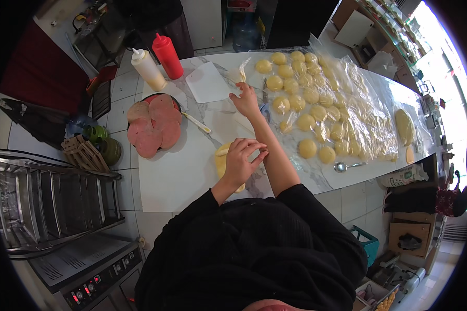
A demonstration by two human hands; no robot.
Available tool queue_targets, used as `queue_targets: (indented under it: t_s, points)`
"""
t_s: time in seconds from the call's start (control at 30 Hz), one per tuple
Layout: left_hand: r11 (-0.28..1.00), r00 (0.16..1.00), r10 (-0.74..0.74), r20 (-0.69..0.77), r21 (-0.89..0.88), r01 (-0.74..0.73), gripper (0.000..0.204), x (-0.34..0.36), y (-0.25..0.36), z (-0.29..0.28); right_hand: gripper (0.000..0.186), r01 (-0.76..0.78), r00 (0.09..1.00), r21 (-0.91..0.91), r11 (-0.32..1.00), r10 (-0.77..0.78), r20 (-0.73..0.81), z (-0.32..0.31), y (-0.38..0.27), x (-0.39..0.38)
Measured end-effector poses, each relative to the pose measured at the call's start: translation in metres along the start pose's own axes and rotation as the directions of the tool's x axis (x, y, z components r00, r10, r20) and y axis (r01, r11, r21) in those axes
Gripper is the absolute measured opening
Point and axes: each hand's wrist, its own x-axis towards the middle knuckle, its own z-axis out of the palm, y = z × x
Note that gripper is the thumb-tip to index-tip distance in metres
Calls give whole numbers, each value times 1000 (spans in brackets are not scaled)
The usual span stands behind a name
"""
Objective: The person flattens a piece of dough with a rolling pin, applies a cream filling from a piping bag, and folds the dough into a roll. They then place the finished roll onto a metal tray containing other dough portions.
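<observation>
Metal rack (pixel 57 202), wooden crate (pixel 84 154), teal crate (pixel 369 249)

dough (pixel 220 167) partly behind left hand (pixel 237 161)

Head-worn fisheye view (edges bowed), facing downward, near above the white table (pixel 163 181)

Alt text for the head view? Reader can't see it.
A person's left hand is over flattened dough on a white table, right hand stretched forward. Rows of dough balls, many under clear plastic, lie right; round pink meat slices, a red squeeze bottle and a whitish squeeze bottle are left.
</observation>
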Motion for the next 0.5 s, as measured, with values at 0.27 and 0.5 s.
queue_targets:
  t_s: [0.27, 0.5]
  points:
    - [1000, 999, 31, -10, 1, -31, 12, -2, 2, 2, 45, -36, 999, 97, 995, 35, 15, 2, -6, -2]
    - [986, 981, -168, -99, -37, 165, 17, 22, -41, 2, 33, -12, 1000, 148, 989, 13, -5, -15, 9, -7]
